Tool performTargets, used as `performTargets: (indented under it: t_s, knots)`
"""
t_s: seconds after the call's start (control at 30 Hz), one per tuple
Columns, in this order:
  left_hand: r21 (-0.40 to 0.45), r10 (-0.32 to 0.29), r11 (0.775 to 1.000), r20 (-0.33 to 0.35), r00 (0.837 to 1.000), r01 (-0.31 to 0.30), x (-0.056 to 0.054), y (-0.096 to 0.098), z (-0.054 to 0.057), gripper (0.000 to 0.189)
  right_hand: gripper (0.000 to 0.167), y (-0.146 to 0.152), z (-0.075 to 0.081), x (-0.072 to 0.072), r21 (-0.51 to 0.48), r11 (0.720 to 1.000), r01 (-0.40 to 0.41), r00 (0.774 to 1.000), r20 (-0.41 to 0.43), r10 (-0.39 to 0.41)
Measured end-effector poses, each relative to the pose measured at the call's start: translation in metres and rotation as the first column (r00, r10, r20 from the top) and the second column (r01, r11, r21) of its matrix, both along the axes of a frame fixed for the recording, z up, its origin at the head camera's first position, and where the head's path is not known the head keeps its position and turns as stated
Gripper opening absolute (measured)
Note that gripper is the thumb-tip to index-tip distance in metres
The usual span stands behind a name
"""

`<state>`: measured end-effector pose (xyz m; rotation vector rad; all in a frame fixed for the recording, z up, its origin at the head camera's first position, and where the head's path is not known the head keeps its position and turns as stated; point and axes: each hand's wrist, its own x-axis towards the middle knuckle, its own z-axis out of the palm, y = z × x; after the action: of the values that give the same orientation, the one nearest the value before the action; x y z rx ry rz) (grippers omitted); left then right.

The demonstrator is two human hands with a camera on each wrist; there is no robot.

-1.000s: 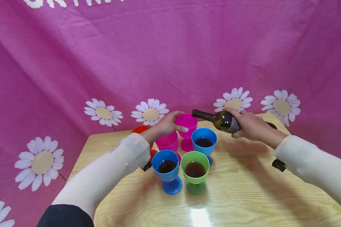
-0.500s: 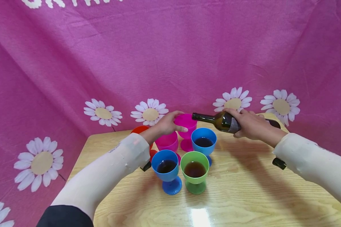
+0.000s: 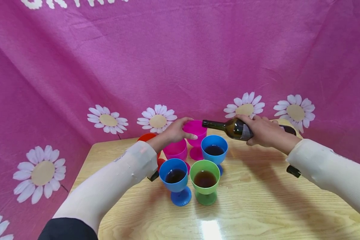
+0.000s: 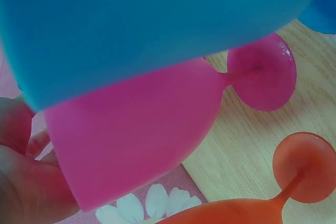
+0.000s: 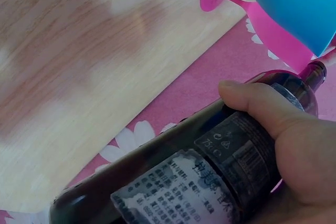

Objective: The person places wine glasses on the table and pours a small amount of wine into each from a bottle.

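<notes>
My left hand (image 3: 177, 130) holds the bowl of the far pink goblet (image 3: 198, 137), with the thumb on its near side. A dark glass wine bottle (image 3: 235, 128) lies almost level in my right hand (image 3: 263, 132), which grips its body. The bottle's mouth is at the rim of that goblet; no stream of liquid can be made out. In the right wrist view, the bottle's label (image 5: 178, 190) shows beside the thumb. Dark liquid stands in the right blue goblet (image 3: 215, 160), the left blue goblet (image 3: 174, 187) and the green goblet (image 3: 205, 191).
Another pink goblet (image 3: 176, 152) stands under my left wrist, and a red goblet (image 3: 146, 137) is partly hidden by the sleeve. The goblets cluster closely on the wooden table (image 3: 258, 200). Behind it hangs a pink cloth (image 3: 198, 66) with daisies.
The bottle has tipped very slightly in my right hand, its mouth staying by the far pink goblet. My left hand keeps its hold, and the goblets stand where they were.
</notes>
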<state>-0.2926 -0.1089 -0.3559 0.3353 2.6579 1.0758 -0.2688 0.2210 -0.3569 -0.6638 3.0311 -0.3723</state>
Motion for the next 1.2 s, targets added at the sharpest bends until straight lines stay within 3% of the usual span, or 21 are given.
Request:
performTargets:
  t_s: [0.23,0.83,1.2]
  knots:
    - [-0.001,-0.005,1.000,0.000,1.000,0.005,0.000,-0.001,-0.002,0.084,0.101,-0.003,0.006,-0.001,0.040,0.999,0.020,0.999,0.028,-0.021]
    - [0.007,-0.001,1.000,0.003,1.000,0.001,0.000,0.001,0.001,0.082,0.102,-0.005,0.022,-0.001,0.089,0.996,-0.022,0.999,-0.026,0.024]
    - [0.006,0.002,1.000,0.007,1.000,-0.002,0.000,0.001,0.001,0.083,0.101,-0.009,0.024,-0.002,0.134,0.991,-0.002,1.000,-0.019,0.005]
